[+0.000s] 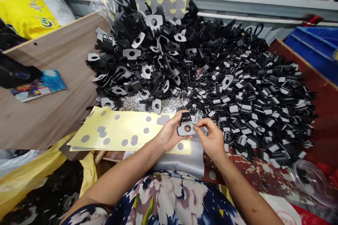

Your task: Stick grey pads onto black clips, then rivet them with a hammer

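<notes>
My left hand (170,133) grips a black plastic clip part (182,131) by its left side. Its flat grey face, with a round hole in it, is turned up toward me, and a black hinge piece stands at its top. The thumb and forefinger of my right hand (213,140) are pinched together at the right edge of that face. Whatever sits between those fingertips is too small to make out. Beneath my left hand lies a yellow backing sheet (113,126) with scattered grey dots and a few cut-out shapes.
Behind my hands rises a heap of larger black clip parts (132,54). Smaller black and grey pieces (253,109) spread to the right. Metal pins (134,102) lie in front of the heap. A blue crate (314,47), clear plastic container (308,179) and small booklet (50,84) flank the area.
</notes>
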{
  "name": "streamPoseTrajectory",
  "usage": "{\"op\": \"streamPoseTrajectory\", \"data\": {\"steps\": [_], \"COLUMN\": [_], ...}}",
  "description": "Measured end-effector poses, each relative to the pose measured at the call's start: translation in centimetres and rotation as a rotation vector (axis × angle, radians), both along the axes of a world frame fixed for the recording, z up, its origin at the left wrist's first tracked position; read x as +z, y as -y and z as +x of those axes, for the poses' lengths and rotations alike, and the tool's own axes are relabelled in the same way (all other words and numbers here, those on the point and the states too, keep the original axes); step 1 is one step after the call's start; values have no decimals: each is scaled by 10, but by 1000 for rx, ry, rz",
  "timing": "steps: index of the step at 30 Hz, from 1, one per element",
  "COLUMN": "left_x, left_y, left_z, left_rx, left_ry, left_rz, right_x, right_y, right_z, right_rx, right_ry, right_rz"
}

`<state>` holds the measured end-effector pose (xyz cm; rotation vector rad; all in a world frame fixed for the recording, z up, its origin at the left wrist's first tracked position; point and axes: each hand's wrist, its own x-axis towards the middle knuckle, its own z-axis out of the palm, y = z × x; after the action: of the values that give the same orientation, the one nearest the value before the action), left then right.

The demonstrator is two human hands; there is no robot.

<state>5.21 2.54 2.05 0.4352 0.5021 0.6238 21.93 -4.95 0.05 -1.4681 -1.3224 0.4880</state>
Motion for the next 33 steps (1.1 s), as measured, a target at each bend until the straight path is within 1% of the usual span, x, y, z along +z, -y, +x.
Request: {"op": "streamPoseTrajectory", "data": {"steps": [11,17,20,28,30,33], "left_x": [1,1,0,1,2,3], "left_y": [3,3,3,2,2,3], "left_z": [-1,-1,-1,0,-2,-3], "left_rx": [17,29,34,33,30,18], "left_ry": [2,-15,-16,-28,-22,-16], "left_rz": [7,1,-6,-10,-3,18], "right_x": [8,1,0,-5,-4,3], "right_y": [3,-1,-3,-1,-1,-1], "right_z": [-6,-4,-3,-3,-3,-5], "right_rx": [1,-18,-22,-3,0,12], "right_ry": [57,-129,-169,-105,-75,-4], "right_rz": [15,0,-2,-13,-11,1]}}
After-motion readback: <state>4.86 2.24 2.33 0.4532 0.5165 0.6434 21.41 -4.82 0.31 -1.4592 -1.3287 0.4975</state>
